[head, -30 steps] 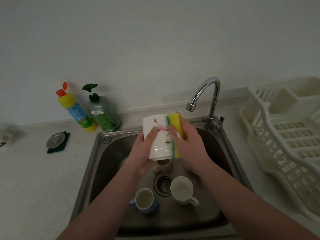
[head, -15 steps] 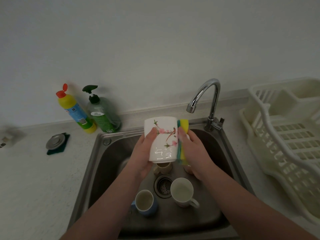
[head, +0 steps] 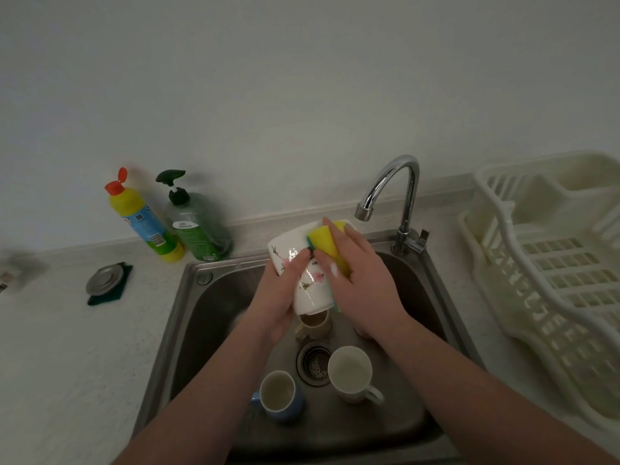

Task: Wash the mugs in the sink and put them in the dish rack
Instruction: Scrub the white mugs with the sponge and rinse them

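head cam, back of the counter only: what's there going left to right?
Sink strainer on a dark pad → yellow bottle with red cap → green pump bottle → chrome faucet → white dish rack.

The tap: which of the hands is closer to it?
Right. The right hand scrubs just below-left of the tap; the left hand holds the flowered mug farther left.
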`<state>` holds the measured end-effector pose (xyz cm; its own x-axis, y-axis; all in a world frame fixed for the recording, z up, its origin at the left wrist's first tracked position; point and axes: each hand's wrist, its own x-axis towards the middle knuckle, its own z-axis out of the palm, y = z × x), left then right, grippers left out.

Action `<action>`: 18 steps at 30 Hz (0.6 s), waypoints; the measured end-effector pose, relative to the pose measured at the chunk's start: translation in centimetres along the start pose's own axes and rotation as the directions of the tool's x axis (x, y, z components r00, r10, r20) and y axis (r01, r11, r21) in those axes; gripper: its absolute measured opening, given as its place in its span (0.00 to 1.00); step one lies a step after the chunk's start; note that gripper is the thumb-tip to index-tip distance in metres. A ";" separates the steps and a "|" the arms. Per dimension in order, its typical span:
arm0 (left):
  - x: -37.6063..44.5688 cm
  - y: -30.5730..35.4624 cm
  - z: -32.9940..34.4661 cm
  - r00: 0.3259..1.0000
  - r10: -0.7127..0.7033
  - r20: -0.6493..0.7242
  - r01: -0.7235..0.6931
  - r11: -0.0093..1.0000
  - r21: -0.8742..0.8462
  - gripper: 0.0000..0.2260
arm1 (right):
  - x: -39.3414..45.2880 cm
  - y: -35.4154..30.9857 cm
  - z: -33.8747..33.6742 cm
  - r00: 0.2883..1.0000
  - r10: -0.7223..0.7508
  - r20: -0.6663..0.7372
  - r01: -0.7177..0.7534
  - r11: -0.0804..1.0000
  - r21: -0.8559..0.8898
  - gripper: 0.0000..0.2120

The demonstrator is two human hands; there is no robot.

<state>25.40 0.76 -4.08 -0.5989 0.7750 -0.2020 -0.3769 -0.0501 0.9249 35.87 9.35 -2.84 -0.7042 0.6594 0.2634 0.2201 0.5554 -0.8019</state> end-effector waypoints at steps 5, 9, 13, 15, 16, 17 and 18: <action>-0.3 0.0 -0.5 0.999 -0.009 -0.037 0.011 0.999 0.052 0.20 | 0.4 1.5 0.4 0.997 0.073 -0.015 -0.072 0.997 0.024 0.24; -0.5 -0.7 -0.9 0.997 -0.035 -0.069 0.037 0.999 0.024 0.20 | 0.0 1.7 0.5 0.958 0.288 0.007 -0.285 0.942 0.177 0.19; -0.4 -0.5 -1.0 0.994 -0.098 -0.053 0.087 0.981 -0.174 0.21 | 0.2 -0.1 0.5 0.967 0.232 0.103 -0.253 0.896 0.366 0.19; -0.3 0.0 -1.1 0.994 -0.102 -0.048 0.091 0.978 -0.189 0.24 | 0.3 0.1 0.7 0.984 0.176 0.005 -0.169 0.934 0.314 0.19; -0.2 0.3 -1.1 0.994 -0.103 -0.047 0.093 0.979 -0.182 0.25 | 0.2 0.4 0.7 0.989 0.129 -0.064 -0.109 0.961 0.255 0.19; -0.1 0.5 -1.1 0.993 -0.107 -0.049 0.097 0.980 -0.172 0.27 | 0.2 0.7 0.6 0.989 0.069 -0.129 -0.048 0.986 0.159 0.20; -0.1 0.7 -1.0 0.992 -0.115 -0.048 0.106 0.980 -0.170 0.27 | 0.1 1.2 0.5 0.986 0.009 -0.167 -0.004 0.999 0.033 0.21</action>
<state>24.50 0.01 -3.73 -0.5848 0.7443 -0.3226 -0.5524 -0.0742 0.8303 35.73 9.82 -4.07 -0.5796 0.7398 0.3417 0.2004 0.5358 -0.8202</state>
